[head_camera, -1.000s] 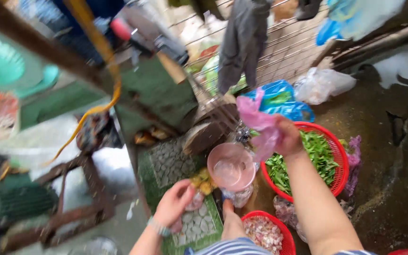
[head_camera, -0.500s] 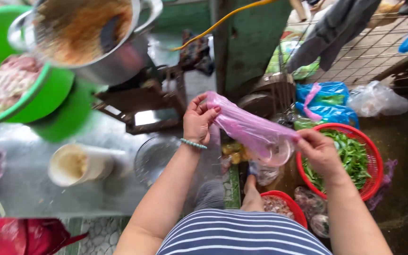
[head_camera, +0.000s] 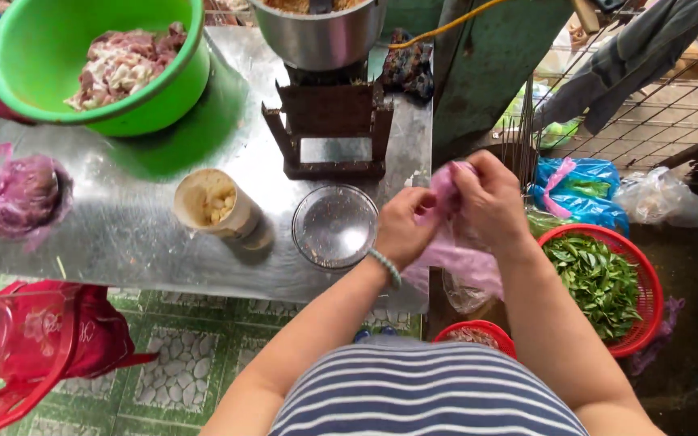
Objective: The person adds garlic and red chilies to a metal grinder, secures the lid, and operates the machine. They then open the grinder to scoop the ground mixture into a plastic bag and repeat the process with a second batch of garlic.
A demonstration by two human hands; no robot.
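Pink plastic is what you've got: your left hand (head_camera: 404, 226) and right hand (head_camera: 486, 198) are pressed close together, both pinching the gathered top of a thin pink bag (head_camera: 458, 262) that hangs down off the right edge of the steel table (head_camera: 131, 242). What's inside the bag you can't tell from here. On that table, just left of your left hand, sits a clear glass bowl (head_camera: 335, 226), nearly touching your knuckles. Further left on the table stands a pale cup (head_camera: 213, 206) with light chunks in it, and beyond it a tied pink bundle (head_camera: 19, 194) near the table's far left edge. At the table's back are a green basin (head_camera: 103, 60) of raw meat and a metal pot (head_camera: 321, 32) on a dark stand (head_camera: 329, 129). Right of the table, low on the ground, a red basket (head_camera: 599, 282) of green leaves sits under your right forearm, with a blue bag (head_camera: 579, 186) behind it.
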